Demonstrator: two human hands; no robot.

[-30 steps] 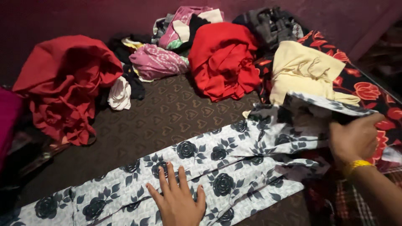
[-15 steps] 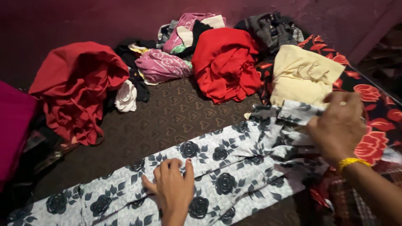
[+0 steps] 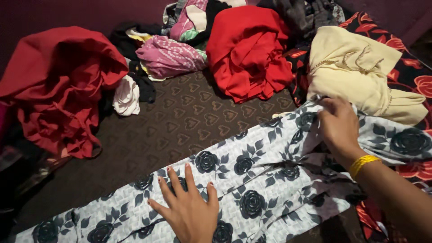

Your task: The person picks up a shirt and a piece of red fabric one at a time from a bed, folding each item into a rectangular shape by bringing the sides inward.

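A person's left hand (image 3: 191, 209) lies flat and open, fingers spread, on a long white cloth printed with dark roses and leaves (image 3: 252, 184), which stretches in a band from about 7 o'clock at the lower left edge up toward 3 o'clock on the right. The right hand (image 3: 339, 128), a yellow bangle (image 3: 363, 164) at its wrist, presses on the cloth's upper end near 2 o'clock with fingers curled down into the folds; whether it pinches the fabric or only rests on it cannot be told. The printed cloth looks thin and soft, smooth under the left palm, rumpled and doubled over near the right hand. It lies on a dark brown bedcover patterned with small hearts (image 3: 189, 121). Just beyond the right hand, at 2 o'clock, sits a folded cream garment trimmed with a fine beaded chain (image 3: 355, 72), touching the printed cloth's edge. At 12 o'clock a bright red garment lies bunched in a rounded heap (image 3: 247, 49); beside it, at 11 o'clock, a crumpled pink patterned piece (image 3: 168, 56). A larger red heap with heavy folds (image 3: 58, 85) fills 9 to 10 o'clock, a small white wad (image 3: 126, 96) just beside it. A black fabric with red flowers (image 3: 411, 67) runs along the right edge.
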